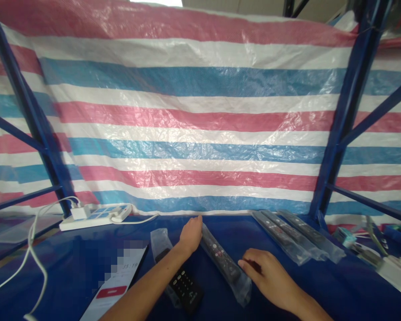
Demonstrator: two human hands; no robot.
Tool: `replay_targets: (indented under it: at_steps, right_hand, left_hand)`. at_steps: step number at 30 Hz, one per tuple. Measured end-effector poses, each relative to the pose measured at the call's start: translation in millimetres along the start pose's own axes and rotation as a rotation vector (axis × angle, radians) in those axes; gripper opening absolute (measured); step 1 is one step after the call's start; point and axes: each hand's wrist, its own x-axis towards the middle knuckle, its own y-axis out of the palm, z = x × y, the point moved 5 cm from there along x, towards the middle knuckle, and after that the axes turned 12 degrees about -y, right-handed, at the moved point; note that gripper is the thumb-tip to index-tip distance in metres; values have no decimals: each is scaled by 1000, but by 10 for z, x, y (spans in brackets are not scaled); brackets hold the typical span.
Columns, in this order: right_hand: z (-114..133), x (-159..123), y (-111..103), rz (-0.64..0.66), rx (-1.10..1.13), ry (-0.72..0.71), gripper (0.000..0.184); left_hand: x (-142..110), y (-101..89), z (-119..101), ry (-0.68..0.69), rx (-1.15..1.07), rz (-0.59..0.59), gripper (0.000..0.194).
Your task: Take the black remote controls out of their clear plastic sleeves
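Observation:
A black remote control (220,254) in a clear plastic bag lies slanted on the blue table between my hands. My left hand (191,235) is closed at the far end of its bag, fingertips pinched together. Beside the near half of the bag is my right hand (265,274), its fingers loosely curled and the thumb apart from them; the fingertips are close to the bag's edge, and I cannot tell whether they touch it. Under my left forearm lies a bare black remote control (187,290), partly hidden, over an empty-looking clear bag (160,238).
Several bagged remotes (287,234) lie side by side at the back right. A phone or tablet (115,285) with a lit screen is at the left. Behind it sits a white power strip (96,217) with cables. Blue rack posts (345,111) and striped sheeting (194,116) bound the table.

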Motion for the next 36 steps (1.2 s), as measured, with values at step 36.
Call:
replay_targets:
  at_steps: [36]
  right_hand:
    - [189,-53,130,127,-76,145,29]
  left_hand:
    - [-741,-1466,-581,129,57,-371,25]
